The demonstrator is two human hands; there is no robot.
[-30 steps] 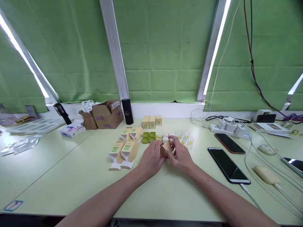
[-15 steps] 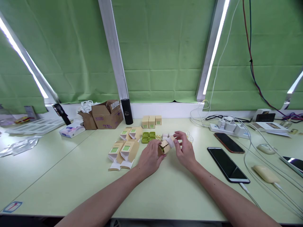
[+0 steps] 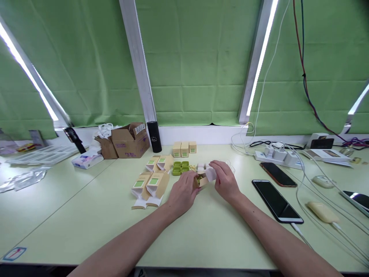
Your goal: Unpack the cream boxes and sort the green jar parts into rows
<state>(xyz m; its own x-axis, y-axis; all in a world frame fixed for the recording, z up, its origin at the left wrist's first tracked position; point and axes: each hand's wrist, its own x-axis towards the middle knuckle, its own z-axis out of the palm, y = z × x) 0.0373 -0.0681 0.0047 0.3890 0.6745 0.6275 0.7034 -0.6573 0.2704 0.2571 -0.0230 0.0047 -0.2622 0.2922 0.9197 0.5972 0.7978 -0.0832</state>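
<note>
A small kraft cardboard box (image 3: pixel 203 181) is held above the table between both hands, its end open and something green inside. My left hand (image 3: pixel 184 193) is wrapped round the box's left side. At the other end, my right hand (image 3: pixel 225 181) pinches the box's white inner flap (image 3: pixel 211 174). Just beyond the left hand sit green square trays (image 3: pixel 181 168), with small pale yellow pieces (image 3: pixel 193 168) beside them. White pieces (image 3: pixel 201 166) lie behind the box. Several flattened, partly folded boxes (image 3: pixel 154 184) with green labels rest to the left.
Several closed small boxes (image 3: pixel 184 149) stand at the back. A black cylinder (image 3: pixel 155 137), a brown carton (image 3: pixel 130 141) and a tissue pack (image 3: pixel 87 158) are at left. Phones (image 3: pixel 277 201), a power strip (image 3: pixel 278 157), a beige power bank (image 3: pixel 323 212) and white cables occupy the right.
The box has tipped, so its opening faces more upward. My right hand has shifted slightly and its fingers have closed further over the white flap. The left hand keeps its grip.
</note>
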